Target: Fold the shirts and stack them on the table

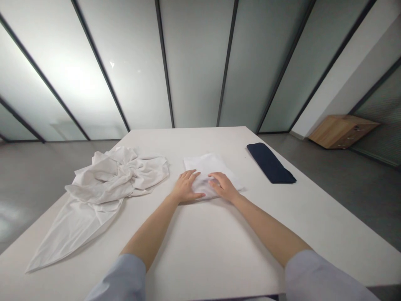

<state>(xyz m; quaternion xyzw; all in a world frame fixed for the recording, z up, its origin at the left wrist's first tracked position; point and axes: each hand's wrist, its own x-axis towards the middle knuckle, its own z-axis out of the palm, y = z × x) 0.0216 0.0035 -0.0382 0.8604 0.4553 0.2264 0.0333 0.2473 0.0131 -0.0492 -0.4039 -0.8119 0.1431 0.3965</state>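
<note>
Crumpled white cloth heap (105,179): sprawling over the smooth white table (203,246), one tail trailing toward me.
Left hand (186,187): I have it spread wide, at the left side of the flat, folded white cloth (209,162), pinching nothing.
Middle of the table: there lies the folded white cloth, right in front of me, under both hands.
Right hand (224,188): fingers apart, loosely bent over the cloth's right half; whether the tips press down, I can't tell.
Flat navy oblong of fabric (270,163): well apart, near the table's right edge.
</note>
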